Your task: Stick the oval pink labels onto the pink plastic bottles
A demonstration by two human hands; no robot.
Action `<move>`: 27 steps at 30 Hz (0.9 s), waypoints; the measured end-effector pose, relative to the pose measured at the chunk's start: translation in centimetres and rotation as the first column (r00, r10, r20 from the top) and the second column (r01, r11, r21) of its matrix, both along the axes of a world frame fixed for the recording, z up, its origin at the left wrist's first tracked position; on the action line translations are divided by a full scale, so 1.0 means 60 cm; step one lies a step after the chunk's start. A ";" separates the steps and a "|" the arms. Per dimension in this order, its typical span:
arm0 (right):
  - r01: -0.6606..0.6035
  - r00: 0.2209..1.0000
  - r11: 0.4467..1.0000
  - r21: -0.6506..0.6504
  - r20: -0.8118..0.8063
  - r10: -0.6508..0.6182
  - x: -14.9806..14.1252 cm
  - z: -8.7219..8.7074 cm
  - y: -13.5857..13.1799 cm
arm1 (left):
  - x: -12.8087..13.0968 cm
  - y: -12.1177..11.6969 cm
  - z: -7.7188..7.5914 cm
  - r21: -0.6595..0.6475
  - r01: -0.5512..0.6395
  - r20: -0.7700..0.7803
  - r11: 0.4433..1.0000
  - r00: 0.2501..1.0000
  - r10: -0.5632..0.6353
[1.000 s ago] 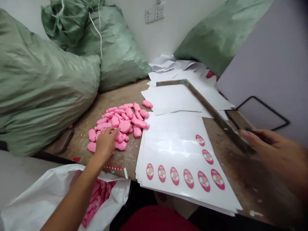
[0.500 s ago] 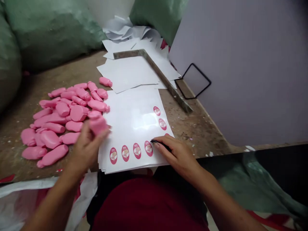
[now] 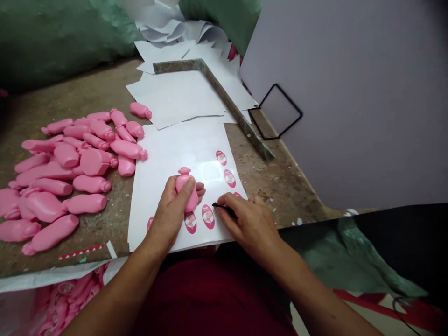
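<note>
A small pink plastic bottle (image 3: 189, 193) lies in my left hand (image 3: 171, 200), thumb across its front and neck pointing away from me. Beneath it is a stack of white sticker sheets (image 3: 168, 144). Oval pink labels run along the sheet's near and right edges; one label (image 3: 208, 217) is close to my right hand (image 3: 247, 217). The fingers of that hand pinch a thin black tool (image 3: 226, 209), its pointed tip just above the sheet beside this label. Its exact kind is hard to make out. My left wrist partly covers another label at the near left.
Many similar pink bottles (image 3: 66, 161) are heaped on the worn table at left. Used white sheets (image 3: 182, 95) lie behind, under an angled metal bar (image 3: 227, 98). A black wire frame (image 3: 278, 112) stands at right. Below the near edge, a white sack (image 3: 21, 280) holds labelled bottles.
My left hand has carried the bottle rightward from the heap to above the sheet's near labels. My right hand stays by the same label, still pinching the black tool. The view has shifted slightly.
</note>
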State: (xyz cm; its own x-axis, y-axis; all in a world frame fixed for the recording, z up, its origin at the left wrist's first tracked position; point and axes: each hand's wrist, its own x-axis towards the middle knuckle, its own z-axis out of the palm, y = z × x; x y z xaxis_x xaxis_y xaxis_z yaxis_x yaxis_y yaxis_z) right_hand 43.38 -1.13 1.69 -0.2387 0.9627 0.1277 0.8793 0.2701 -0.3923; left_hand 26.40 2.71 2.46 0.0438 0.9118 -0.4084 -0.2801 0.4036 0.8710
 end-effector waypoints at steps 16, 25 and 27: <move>0.006 0.996 0.996 -0.088 -0.087 -0.014 -0.004 0.002 0.007 | -0.003 0.001 -0.008 0.033 0.085 -0.029 0.996 0.996 -0.084; -0.002 1.000 0.998 -0.063 -0.010 0.001 0.002 0.002 0.006 | -0.004 0.006 0.000 -0.028 0.008 0.105 1.000 0.995 -0.005; 0.005 1.000 0.998 -0.065 0.024 -0.004 -0.005 -0.002 0.008 | -0.004 0.007 0.002 -0.045 -0.003 0.142 0.999 0.990 0.010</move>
